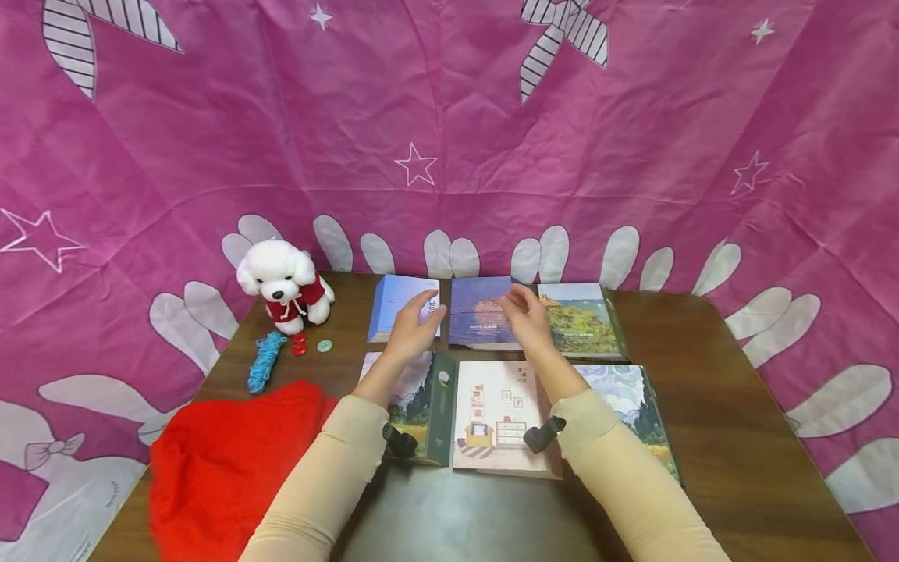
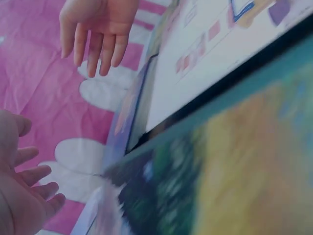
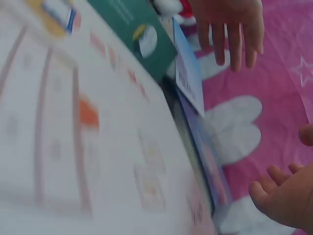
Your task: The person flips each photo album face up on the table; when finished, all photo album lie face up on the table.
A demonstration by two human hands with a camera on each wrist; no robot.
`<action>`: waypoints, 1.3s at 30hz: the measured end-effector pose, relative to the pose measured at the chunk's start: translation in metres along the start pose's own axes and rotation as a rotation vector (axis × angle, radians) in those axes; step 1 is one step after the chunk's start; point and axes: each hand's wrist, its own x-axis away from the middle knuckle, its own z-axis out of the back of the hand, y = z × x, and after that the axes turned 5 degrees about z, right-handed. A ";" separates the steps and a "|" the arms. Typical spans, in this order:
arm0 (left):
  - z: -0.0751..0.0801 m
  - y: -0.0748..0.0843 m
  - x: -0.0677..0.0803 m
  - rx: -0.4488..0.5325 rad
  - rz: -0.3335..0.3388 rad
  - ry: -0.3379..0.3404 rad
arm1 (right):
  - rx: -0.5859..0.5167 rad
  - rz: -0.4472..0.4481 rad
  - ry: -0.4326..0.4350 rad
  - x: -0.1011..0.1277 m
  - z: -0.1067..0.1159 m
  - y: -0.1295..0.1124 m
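Observation:
Six photo albums lie in two rows on the brown table [image 1: 723, 406]. My left hand [image 1: 419, 320] and right hand [image 1: 521, 311] hover with relaxed fingers on either side of the dark blue album [image 1: 479, 316] in the back row, holding nothing. A light blue album [image 1: 395, 300] lies left of it and a green landscape album [image 1: 583, 320] right. In front lie a cypress album with a green spine [image 1: 424, 402], a pink room-picture album [image 1: 495, 417] and a swirly-sky album [image 1: 632, 402]. The left wrist view shows both open hands, left [image 2: 24, 196] and right [image 2: 98, 29]; the right wrist view shows the right [image 3: 283, 200] and left [image 3: 230, 24].
A white plush dog [image 1: 284, 285] in a red top sits at the back left. Beside it are a blue yarn bundle [image 1: 264, 361], red buttons [image 1: 300, 343] and a green button [image 1: 324, 345]. A red knitted cloth [image 1: 232, 460] covers the front left corner. Pink patterned fabric [image 1: 449, 117] surrounds the table.

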 end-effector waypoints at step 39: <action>-0.100 0.023 -0.002 0.071 0.248 0.018 | -0.224 -0.269 0.097 0.002 0.037 0.038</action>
